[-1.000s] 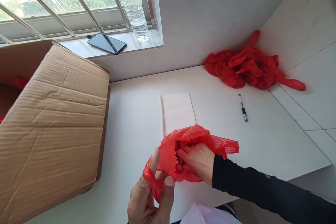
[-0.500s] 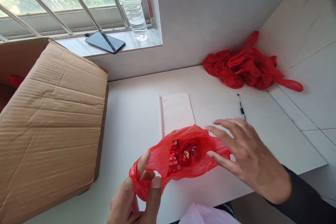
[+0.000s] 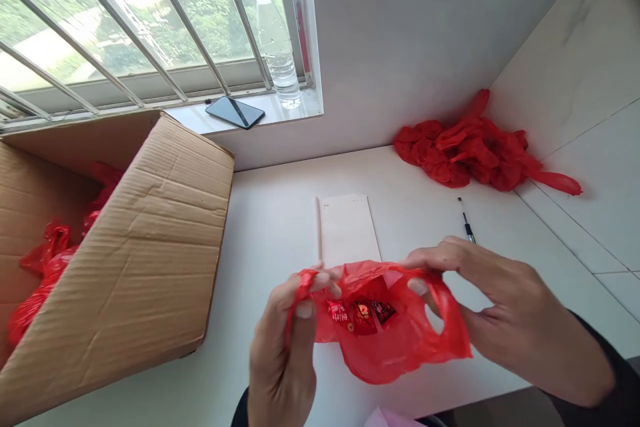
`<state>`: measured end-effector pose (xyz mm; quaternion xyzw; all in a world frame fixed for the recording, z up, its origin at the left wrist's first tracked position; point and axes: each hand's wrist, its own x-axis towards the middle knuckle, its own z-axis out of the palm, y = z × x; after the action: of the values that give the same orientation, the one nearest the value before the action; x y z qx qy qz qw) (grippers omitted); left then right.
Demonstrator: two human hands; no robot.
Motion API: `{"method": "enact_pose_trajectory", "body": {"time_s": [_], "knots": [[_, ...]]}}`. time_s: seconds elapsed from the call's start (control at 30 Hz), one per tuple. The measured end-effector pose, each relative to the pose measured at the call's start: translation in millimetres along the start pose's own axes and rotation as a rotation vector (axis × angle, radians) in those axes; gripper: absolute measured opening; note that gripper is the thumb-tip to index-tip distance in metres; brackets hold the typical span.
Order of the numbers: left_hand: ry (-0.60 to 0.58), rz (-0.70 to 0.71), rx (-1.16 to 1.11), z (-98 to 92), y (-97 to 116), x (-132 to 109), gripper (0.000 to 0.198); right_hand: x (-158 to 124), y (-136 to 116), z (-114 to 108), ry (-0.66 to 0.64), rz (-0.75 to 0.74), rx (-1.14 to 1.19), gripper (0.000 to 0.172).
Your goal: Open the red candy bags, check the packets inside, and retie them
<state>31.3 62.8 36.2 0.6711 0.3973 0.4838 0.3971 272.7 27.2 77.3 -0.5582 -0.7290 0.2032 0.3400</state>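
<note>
A thin red plastic bag hangs open between my hands above the near part of the table. Inside it lie several small shiny red packets with gold print and lettering. My left hand is closed on the bag's left handle, thumb and fingers pinching the plastic. On the other side, my right hand grips the top edge by the right handle loop, its thumb partly inside the opening. The bag's underside and some packets are hidden.
A cardboard box with red bags inside stands at left. On the white table are a notebook, a pen and a red bag heap. The windowsill holds a phone and water bottle.
My right hand, open beside the bag before, has closed on its right handle side. My left hand has shifted its hold on the left handle. The view has tilted up and left.
</note>
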Motion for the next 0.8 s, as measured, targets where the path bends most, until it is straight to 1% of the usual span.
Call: {"method": "enact_pose_trajectory", "body": {"time_s": [0.07,0.1,0.17,0.2,0.23,0.3,0.33,0.37,0.4,0.43,0.5,0.53,0.6,0.63,0.73,0.8], "knots": [[-0.064,-0.114,-0.09,19.3,7,0,0.023,4,0,5,-0.043,-0.04,0.107,0.021],[-0.119,-0.179,-0.118,27.4,11,-2,0.02,6,1,7,-0.06,-0.038,0.156,0.02],[-0.202,-0.288,-0.114,38.5,17,-9,0.016,9,3,11,-0.089,0.019,0.238,0.014],[-0.206,-0.312,-0.084,41.4,19,-14,0.02,12,2,13,-0.097,0.065,0.268,0.01],[-0.181,-0.318,-0.044,43.1,21,-18,0.032,14,1,14,-0.103,0.115,0.293,0.007],[-0.114,-0.294,0.009,44.3,20,-24,0.065,18,-4,18,-0.105,0.185,0.334,0.005],[-0.11,-0.286,0.011,44.5,19,-24,0.075,19,-7,20,-0.113,0.193,0.348,0.005],[-0.133,-0.293,0.001,44.6,18,-22,0.075,19,-9,22,-0.131,0.187,0.352,0.006],[-0.173,-0.313,-0.019,44.6,16,-17,0.068,19,-11,24,-0.157,0.16,0.348,0.009],[-0.224,-0.336,-0.046,44.2,15,-12,0.057,19,-12,26,-0.175,0.112,0.338,0.014],[-0.316,-0.369,-0.085,42.0,13,-1,0.031,17,-13,27,-0.193,-0.024,0.301,0.027],[-0.346,-0.371,-0.095,40.1,12,4,0.023,16,-13,28,-0.194,-0.094,0.281,0.035],[-0.386,-0.353,-0.092,35.8,10,11,0.02,14,-12,27,-0.206,-0.197,0.246,0.047],[-0.391,-0.343,-0.073,33.7,9,12,0.021,13,-12,27,-0.215,-0.215,0.232,0.05],[-0.424,-0.299,0.036,29.7,5,15,0.026,11,-11,28,-0.231,-0.203,0.204,0.05],[-0.447,-0.276,0.109,28.9,5,16,0.024,10,-9,27,-0.222,-0.195,0.178,0.049]]}}
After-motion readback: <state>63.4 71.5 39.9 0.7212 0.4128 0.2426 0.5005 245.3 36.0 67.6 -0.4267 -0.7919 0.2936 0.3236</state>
